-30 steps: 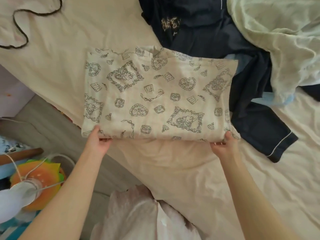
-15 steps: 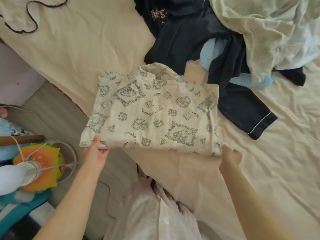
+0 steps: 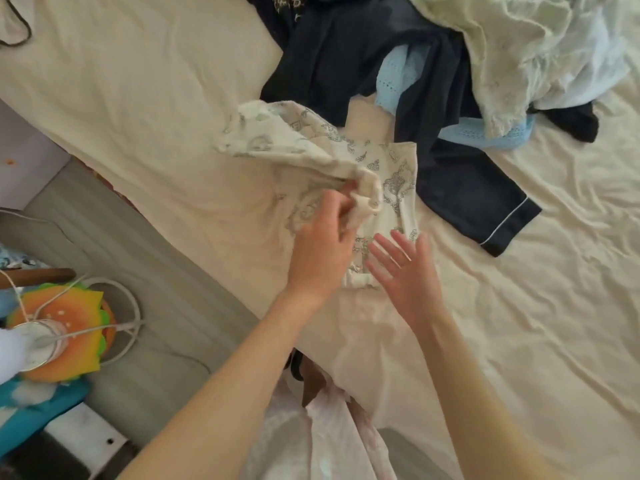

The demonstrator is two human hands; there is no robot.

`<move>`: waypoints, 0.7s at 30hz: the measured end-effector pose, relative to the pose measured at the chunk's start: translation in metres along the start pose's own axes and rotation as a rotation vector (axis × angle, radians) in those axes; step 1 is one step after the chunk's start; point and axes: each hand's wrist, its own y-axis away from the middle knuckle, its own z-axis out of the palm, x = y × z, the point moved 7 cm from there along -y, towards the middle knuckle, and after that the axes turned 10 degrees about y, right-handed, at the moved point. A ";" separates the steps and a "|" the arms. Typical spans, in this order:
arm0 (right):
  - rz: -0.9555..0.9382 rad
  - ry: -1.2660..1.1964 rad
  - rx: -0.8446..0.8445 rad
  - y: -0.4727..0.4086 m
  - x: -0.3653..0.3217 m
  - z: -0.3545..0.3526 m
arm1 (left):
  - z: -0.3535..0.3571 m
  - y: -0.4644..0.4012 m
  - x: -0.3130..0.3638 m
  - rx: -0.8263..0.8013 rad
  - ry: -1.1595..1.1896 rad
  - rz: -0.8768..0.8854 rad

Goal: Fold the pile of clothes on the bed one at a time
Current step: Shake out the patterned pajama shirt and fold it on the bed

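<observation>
While the right hand [image 3: 405, 271] is held open and flat at five o'clock of the printed cream garment [image 3: 391, 188], a bunched fold is gripped by the left hand [image 3: 322, 244]; the garment lies on the bed [image 3: 138, 109], at seven o'clock of the clothes pile [image 3: 450, 64].

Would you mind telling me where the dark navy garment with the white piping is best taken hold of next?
Probably the piped cuff end of the dark navy garment, approached from the near right. That end lies flat and free on the bedsheet, while its upper part sits buried under the pale green cloth and light blue fabric. The open right hand is closest.
</observation>
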 end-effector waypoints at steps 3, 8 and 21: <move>-0.009 -0.053 -0.038 0.002 -0.023 -0.032 | 0.077 0.033 -0.021 -0.483 -0.373 0.049; 0.142 0.155 0.103 -0.013 -0.008 -0.058 | 0.051 0.063 -0.086 -0.491 -0.745 -0.031; -0.040 0.404 0.399 -0.001 -0.005 -0.101 | 0.035 0.070 -0.089 -0.508 -0.680 0.152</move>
